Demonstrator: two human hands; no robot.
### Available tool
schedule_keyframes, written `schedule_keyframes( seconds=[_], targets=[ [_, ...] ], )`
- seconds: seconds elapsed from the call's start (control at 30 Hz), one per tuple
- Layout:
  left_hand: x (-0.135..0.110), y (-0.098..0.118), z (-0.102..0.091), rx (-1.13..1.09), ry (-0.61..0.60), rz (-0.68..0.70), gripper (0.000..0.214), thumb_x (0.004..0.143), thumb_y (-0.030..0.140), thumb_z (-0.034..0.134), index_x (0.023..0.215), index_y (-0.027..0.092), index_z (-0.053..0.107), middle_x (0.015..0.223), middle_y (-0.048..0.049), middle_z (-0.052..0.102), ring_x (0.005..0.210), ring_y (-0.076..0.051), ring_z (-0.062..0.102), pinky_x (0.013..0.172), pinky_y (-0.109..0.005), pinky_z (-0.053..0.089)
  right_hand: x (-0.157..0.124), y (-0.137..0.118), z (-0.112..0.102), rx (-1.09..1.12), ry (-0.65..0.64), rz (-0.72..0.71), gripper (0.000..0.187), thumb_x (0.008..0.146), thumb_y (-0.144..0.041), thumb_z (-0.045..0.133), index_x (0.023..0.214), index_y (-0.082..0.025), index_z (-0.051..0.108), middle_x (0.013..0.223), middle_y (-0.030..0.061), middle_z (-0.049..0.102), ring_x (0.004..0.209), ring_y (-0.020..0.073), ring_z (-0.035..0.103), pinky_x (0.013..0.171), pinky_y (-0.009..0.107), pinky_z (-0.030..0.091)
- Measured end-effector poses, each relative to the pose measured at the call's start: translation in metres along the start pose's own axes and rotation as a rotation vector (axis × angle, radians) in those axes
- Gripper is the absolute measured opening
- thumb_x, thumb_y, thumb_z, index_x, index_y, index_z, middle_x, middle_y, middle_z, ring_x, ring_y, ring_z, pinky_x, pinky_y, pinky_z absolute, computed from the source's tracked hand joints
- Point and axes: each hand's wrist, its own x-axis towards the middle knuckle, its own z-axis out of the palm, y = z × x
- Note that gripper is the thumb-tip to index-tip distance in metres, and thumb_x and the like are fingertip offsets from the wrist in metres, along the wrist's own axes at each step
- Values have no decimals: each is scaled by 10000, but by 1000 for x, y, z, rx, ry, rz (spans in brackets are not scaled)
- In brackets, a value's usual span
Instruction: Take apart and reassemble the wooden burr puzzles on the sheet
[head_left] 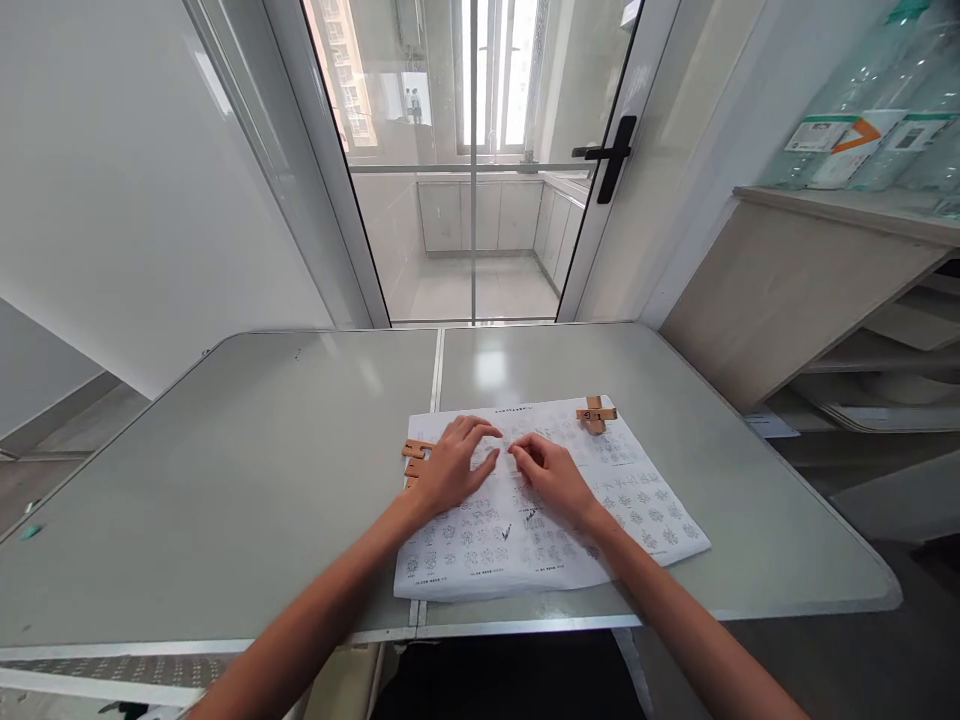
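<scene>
A white sheet of paper [600,500] printed with rows of small diagrams lies on the grey folding table [225,480]. My left hand [454,465] rests on its upper left part with fingers spread flat. My right hand [551,475] lies beside it on the sheet, fingers curled with the tips drawn together; whether anything is in them I cannot make out. Brown wooden puzzle pieces [415,455] lie at the sheet's left edge, just left of my left hand. A wooden cross-shaped piece [595,413] sits on the sheet's far right corner.
A glass door [472,200] with a black handle [611,155] stands behind the table. A wooden shelf unit [810,290] with plastic-wrapped bottles [877,120] on top is at the right. A small teal object [31,531] lies at the table's left edge.
</scene>
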Motion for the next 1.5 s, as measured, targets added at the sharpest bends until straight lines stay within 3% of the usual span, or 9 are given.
schedule_keyframes(
  seconds=[0.1, 0.23, 0.37, 0.5, 0.8, 1.1, 1.27, 1.4, 1.5],
  targets=[
    [-2, -26, -23, 19, 34, -103, 153, 1002, 296, 563, 1106, 243, 662, 1148, -66, 689, 1125, -259, 632, 993, -447, 541, -3, -1, 4, -195, -34, -119, 251, 991, -425, 547, 885, -230, 666, 701, -4, 640, 629, 181, 549, 623, 321, 418],
    [-18, -60, -53, 68, 75, -273, 246, 1014, 387, 506, 1087, 218, 669, 1056, -76, 683, 1020, -253, 635, 811, -376, 571, -5, -3, 6, -280, -59, -181, 238, 1013, -381, 524, 906, -236, 679, 731, 5, 661, 648, 184, 558, 640, 326, 418],
    [-36, -75, -68, 132, 31, -315, 280, 1016, 431, 498, 1044, 209, 666, 943, -55, 678, 873, -220, 636, 851, -382, 529, -7, -3, 6, -291, -64, -188, 241, 1024, -385, 521, 905, -244, 676, 741, 12, 660, 649, 190, 558, 626, 330, 408],
    [-41, -78, -63, 204, -39, -283, 282, 1023, 423, 473, 960, 219, 656, 925, -51, 685, 856, -224, 631, 898, -400, 490, -8, -2, 6, -286, -72, -190, 256, 1028, -407, 515, 906, -250, 677, 749, 17, 668, 652, 199, 567, 618, 335, 415],
    [-41, -78, -50, 321, -64, -213, 334, 1037, 414, 445, 794, 224, 573, 828, -55, 648, 808, -239, 577, 874, -414, 461, -9, 4, 8, -329, -74, -263, 234, 1027, -388, 523, 922, -260, 688, 765, 21, 683, 644, 198, 567, 628, 338, 428],
    [-42, -71, -48, 321, -107, -167, 459, 1064, 414, 402, 672, 221, 542, 810, -54, 628, 816, -225, 566, 851, -384, 456, -17, -5, 13, -412, -185, -430, 151, 1013, -326, 578, 1063, -282, 714, 1048, 64, 702, 683, 172, 616, 679, 349, 527],
    [-37, -66, -49, 133, -55, -273, 502, 1037, 471, 436, 607, 217, 484, 709, -28, 587, 710, -194, 524, 773, -348, 443, -15, -2, 18, -463, -216, -510, 178, 1012, -298, 606, 1171, -290, 686, 1155, 84, 673, 917, 230, 684, 812, 394, 570],
    [-34, -60, -50, -41, 32, -427, 546, 1013, 560, 449, 597, 209, 404, 640, 7, 492, 626, -157, 433, 655, -303, 373, -2, -7, 26, -523, -237, -592, 224, 1000, -290, 650, 1224, -274, 648, 1220, 105, 642, 1127, 279, 636, 957, 470, 568],
    [-34, -56, -49, -75, 81, -487, 555, 1013, 590, 435, 622, 203, 369, 633, 27, 433, 610, -135, 387, 612, -281, 327, 10, -13, 36, -569, -253, -577, 339, 957, -367, 738, 1258, -261, 621, 1256, 112, 633, 1189, 303, 594, 1007, 507, 551]
  ],
)
